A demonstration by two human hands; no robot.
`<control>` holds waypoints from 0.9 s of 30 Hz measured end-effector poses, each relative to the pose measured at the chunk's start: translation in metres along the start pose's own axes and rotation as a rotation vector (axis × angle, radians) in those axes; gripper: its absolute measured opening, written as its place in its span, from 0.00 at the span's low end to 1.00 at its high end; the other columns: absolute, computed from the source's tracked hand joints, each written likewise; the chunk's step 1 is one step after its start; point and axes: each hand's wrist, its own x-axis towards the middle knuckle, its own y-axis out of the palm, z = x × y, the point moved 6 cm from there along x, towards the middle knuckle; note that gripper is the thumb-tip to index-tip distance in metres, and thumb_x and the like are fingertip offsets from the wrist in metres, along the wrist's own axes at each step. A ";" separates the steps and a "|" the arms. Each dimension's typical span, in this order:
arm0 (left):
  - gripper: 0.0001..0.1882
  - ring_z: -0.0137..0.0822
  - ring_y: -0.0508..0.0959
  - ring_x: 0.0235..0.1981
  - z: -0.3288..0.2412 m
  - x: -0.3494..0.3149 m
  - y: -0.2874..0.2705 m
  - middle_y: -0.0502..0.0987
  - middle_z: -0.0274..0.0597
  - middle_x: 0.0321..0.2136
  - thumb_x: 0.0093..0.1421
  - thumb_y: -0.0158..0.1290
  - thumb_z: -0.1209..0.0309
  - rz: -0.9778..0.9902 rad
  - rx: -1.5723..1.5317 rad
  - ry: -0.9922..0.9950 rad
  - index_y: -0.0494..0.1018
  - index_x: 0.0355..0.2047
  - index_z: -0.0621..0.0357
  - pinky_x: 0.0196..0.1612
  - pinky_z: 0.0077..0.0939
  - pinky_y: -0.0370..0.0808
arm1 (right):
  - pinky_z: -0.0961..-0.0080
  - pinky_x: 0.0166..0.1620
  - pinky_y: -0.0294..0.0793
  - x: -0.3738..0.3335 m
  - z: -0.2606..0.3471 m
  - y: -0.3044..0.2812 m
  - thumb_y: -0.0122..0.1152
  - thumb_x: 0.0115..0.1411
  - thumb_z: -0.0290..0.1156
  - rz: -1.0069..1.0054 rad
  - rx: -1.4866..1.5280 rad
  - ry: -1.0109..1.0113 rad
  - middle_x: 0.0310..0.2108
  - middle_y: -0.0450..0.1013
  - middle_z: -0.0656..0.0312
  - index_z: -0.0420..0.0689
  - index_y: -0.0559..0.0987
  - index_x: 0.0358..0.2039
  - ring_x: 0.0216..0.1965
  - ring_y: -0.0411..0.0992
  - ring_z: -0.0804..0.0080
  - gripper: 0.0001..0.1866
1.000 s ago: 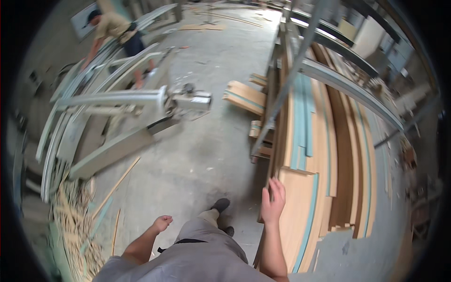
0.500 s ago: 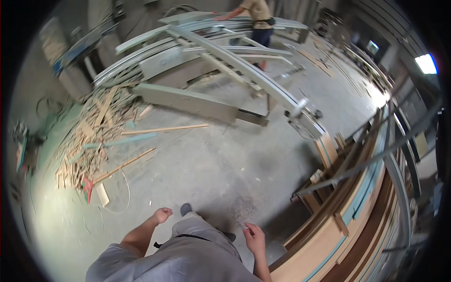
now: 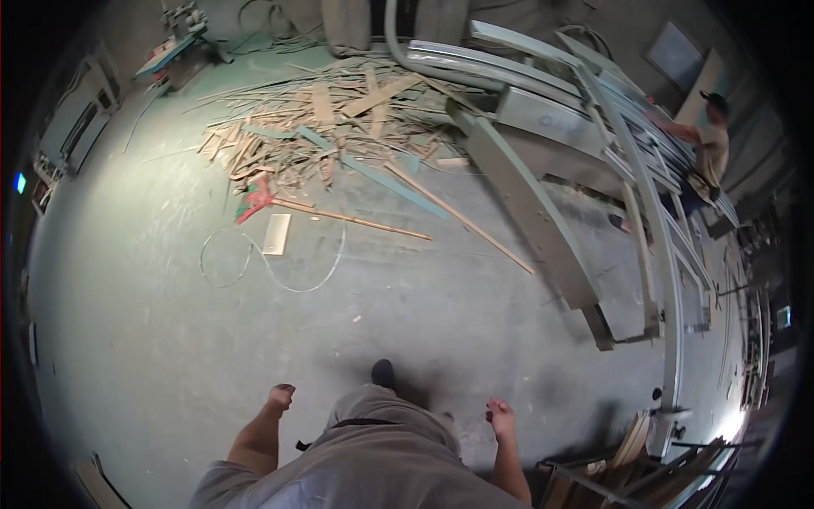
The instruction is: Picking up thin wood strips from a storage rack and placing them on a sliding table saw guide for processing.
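Note:
My left hand [image 3: 281, 396] hangs over the bare concrete floor with its fingers curled in. Nothing shows in it. My right hand [image 3: 500, 416] is held out on the other side of my body, its fingers loosely bent and closed, also with no object visible. Neither hand touches anything. One dark shoe [image 3: 383, 373] is forward on the floor between them. Closest to my right hand is a rack of wooden boards [image 3: 632, 450] at the lower right.
Ahead lies a heap of wood offcuts [image 3: 331, 127], with a broom [image 3: 356, 222] with a red head and a looped thin hose [image 3: 292, 288] nearer me. A large saw with metal rails [image 3: 551, 212] stands at the right; a co-worker [image 3: 712, 153] leans over it. A small machine [image 3: 174, 51] stands far left.
My view has swung left as I walk: the offcut heap is now ahead, and the saw and board rack have shifted right. My hands stay closed at my sides.

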 end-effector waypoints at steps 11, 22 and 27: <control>0.20 0.28 0.71 0.32 -0.249 0.130 0.005 0.74 0.36 0.31 0.56 0.51 0.64 0.154 -0.181 0.185 0.70 0.46 0.61 0.39 0.23 0.68 | 0.73 0.24 0.75 0.152 0.068 0.175 0.46 0.57 0.33 0.504 -0.769 0.213 0.25 0.72 0.60 0.43 0.75 0.34 0.23 0.73 0.71 0.10; 0.21 0.33 0.73 0.35 -0.535 0.297 -0.098 0.74 0.38 0.37 0.57 0.49 0.62 0.021 -0.282 0.012 0.67 0.50 0.57 0.35 0.27 0.70 | 0.78 0.25 0.69 0.479 0.480 0.412 0.58 0.52 0.36 0.230 -0.477 0.021 0.22 0.70 0.66 0.43 0.77 0.33 0.21 0.67 0.77 0.11; 0.21 0.37 0.73 0.39 -0.613 0.364 -0.151 0.72 0.40 0.41 0.57 0.49 0.62 -0.065 -0.508 -0.114 0.66 0.50 0.55 0.39 0.33 0.71 | 0.80 0.30 0.69 0.558 0.695 0.565 0.57 0.54 0.37 0.255 -0.455 -0.148 0.25 0.74 0.63 0.43 0.77 0.40 0.24 0.69 0.78 0.15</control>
